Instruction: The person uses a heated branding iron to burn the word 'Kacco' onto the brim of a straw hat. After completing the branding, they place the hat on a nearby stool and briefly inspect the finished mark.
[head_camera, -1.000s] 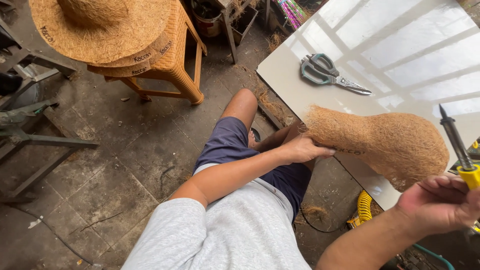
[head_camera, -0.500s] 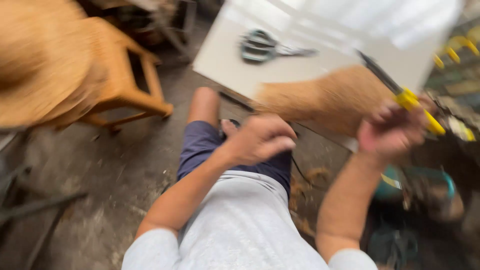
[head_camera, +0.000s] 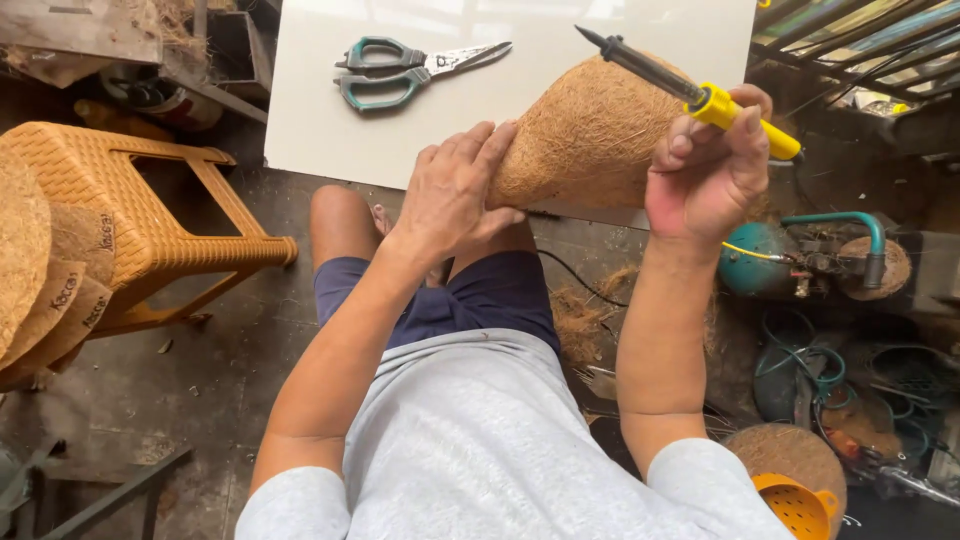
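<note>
The white desk (head_camera: 330, 130) fills the top of the view, and a brown cone of coconut fibre (head_camera: 590, 135) lies on its near edge, wide end toward the desk's middle and narrow end toward the person. The left hand (head_camera: 455, 195) reaches forward from a bent arm and lies flat against the cone's narrow end, fingers spread and pressed on the fibre rather than curled around it. The right hand (head_camera: 710, 175) is raised beside the cone's right flank, its grip closed in a fist around the yellow handle of a soldering iron (head_camera: 690, 90). The iron slants up to the left, its dark tip above the cone's top. The cone's surface is rough, hairy and evenly tan. Green-handled scissors (head_camera: 400, 72) lie apart on the desk. An orange plastic stool (head_camera: 150, 215) stands at left.
</note>
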